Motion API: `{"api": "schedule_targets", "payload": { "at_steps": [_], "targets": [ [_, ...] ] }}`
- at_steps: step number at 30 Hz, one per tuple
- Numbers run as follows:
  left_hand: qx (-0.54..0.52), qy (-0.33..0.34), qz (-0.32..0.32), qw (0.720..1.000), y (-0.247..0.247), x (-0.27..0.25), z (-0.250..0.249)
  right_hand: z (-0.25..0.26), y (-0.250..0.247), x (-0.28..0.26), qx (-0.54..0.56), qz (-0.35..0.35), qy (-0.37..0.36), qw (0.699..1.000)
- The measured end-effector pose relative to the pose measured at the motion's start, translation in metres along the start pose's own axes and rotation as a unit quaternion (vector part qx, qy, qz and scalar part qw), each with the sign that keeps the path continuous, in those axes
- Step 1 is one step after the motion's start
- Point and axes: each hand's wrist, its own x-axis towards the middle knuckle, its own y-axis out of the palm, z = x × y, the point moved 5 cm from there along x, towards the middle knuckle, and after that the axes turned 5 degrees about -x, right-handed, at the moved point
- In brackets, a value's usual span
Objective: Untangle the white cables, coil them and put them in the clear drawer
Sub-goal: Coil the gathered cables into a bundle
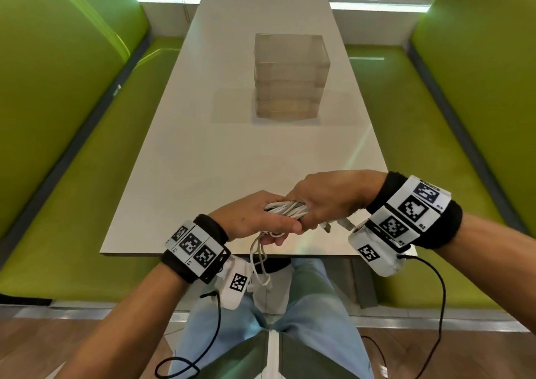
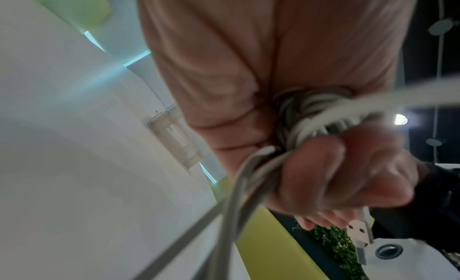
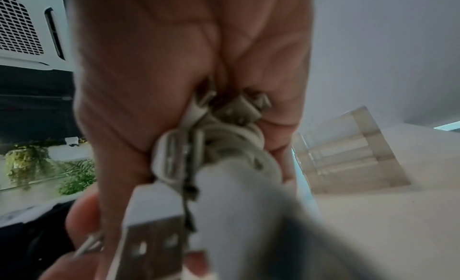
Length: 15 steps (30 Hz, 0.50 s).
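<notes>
Both hands hide most of the cables (image 1: 287, 208); the wrist views are blurred. The left hand (image 1: 255, 219) and right hand (image 1: 327, 197) clutch the white bundle, loose ends dangling toward 6 o'clock, drawers (image 1: 291, 77) at 12.

cables (image 1: 287, 208): smooth white plastic sheath
USB plug (image 2: 358, 235): bare shiny metal shell, white plastic body
drawer unit (image 1: 291, 77): clear, glossy plastic
table (image 1: 232, 158): smooth pale top, slight sheen
benches (image 1: 72, 88): green, smooth, faintly glossy upholstery

Bare table (image 1: 179, 175) between hands and clear drawer stack (image 1: 291, 77), green benches (image 1: 72, 117) flanking
</notes>
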Motion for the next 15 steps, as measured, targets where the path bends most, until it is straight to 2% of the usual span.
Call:
{"api": "schedule_targets", "payload": {
  "at_steps": [3, 7, 10, 13, 15],
  "targets": [
    [-0.007, 0.005, -0.022, 1.0, -0.003, 0.001, -0.001, 0.0, -0.004, 0.002, -0.037, -0.018, 0.004, 0.999],
    [-0.073, 0.048, -0.024, 0.996, -0.012, -0.004, 0.007, -0.005, -0.016, -0.003, -0.064, -0.067, 0.01, 0.996],
    [-0.058, 0.055, -0.096, 0.992, -0.018, -0.009, 0.017, -0.016, -0.038, -0.015, -0.002, -0.141, 0.032, 0.99],
    [-0.106, 0.096, -0.192, 0.971, -0.021, -0.01, 0.014, -0.02, -0.051, -0.023, 0.066, -0.209, 0.024, 0.975],
    [-0.148, 0.127, -0.205, 0.959, -0.021, -0.008, 0.01, -0.021, -0.052, -0.024, 0.112, -0.241, 0.016, 0.964]
  ]
}}
